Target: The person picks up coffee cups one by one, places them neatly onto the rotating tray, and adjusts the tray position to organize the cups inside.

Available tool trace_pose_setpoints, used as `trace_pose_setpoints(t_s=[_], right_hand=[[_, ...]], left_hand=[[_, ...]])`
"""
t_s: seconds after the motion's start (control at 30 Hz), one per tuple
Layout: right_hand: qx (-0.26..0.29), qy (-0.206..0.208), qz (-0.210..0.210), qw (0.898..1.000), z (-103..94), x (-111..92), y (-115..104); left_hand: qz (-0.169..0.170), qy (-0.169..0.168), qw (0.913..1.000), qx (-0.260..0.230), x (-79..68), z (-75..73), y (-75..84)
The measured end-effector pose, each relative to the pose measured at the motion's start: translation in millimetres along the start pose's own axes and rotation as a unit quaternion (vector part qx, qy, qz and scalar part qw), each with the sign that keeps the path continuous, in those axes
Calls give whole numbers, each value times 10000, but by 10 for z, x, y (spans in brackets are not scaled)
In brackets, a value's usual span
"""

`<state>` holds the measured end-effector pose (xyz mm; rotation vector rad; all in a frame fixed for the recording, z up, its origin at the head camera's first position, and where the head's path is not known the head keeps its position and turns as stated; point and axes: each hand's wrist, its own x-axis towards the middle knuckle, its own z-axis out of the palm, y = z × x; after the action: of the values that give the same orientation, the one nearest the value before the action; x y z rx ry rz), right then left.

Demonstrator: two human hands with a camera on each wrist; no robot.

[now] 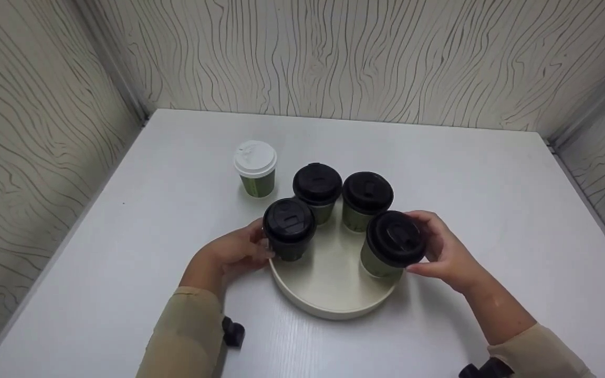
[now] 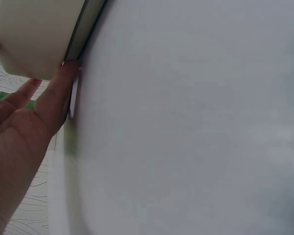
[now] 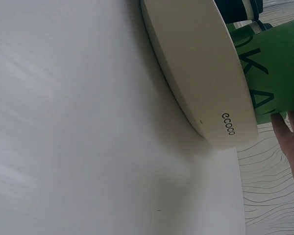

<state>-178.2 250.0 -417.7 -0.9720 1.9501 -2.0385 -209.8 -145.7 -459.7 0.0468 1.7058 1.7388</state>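
Observation:
A round cream tray point(image 1: 334, 294) on the white table carries several green paper cups with black lids. My left hand point(image 1: 239, 249) holds the tray's left edge, right beside the front-left cup point(image 1: 289, 226). In the left wrist view, the left thumb point(image 2: 61, 90) lies against the tray's lower edge. My right hand point(image 1: 447, 257) grips the front-right cup point(image 1: 386, 262), fingers behind it and thumb in front. That cup leans a little at the tray's right rim. Two more cups, back-left point(image 1: 317, 184) and back-right point(image 1: 367, 194), stand at the tray's far side.
A green cup with a white lid point(image 1: 257, 168) stands on the table behind the tray, to the left. Walls with a wood-grain pattern point(image 1: 302, 58) enclose the table point(image 1: 491, 199) at the back and sides. Black straps with small devices point(image 1: 233, 333) sit at both wrists.

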Motion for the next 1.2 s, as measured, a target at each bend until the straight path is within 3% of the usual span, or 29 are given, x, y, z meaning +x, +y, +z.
trace_pose_setpoints(t_s=[0.2, 0.53, 0.83, 1.07, 1.2], right_hand=[[38, 50, -23, 10000, 18, -9, 68], [-1, 138, 99, 9999, 35, -26, 108], [-44, 205, 114, 9997, 48, -30, 139], [-153, 333, 289, 9989, 46, -27, 135], [-176, 360, 288, 9988, 53, -18, 122]], left_hand=[[92, -174, 9996, -177, -3, 6, -2], [33, -14, 10000, 42, 12, -2, -9], [-30, 30, 10000, -79, 1, 14, 9], [96, -202, 9997, -116, 6, 5, 1], [93, -167, 9998, -99, 11, 4, -3]])
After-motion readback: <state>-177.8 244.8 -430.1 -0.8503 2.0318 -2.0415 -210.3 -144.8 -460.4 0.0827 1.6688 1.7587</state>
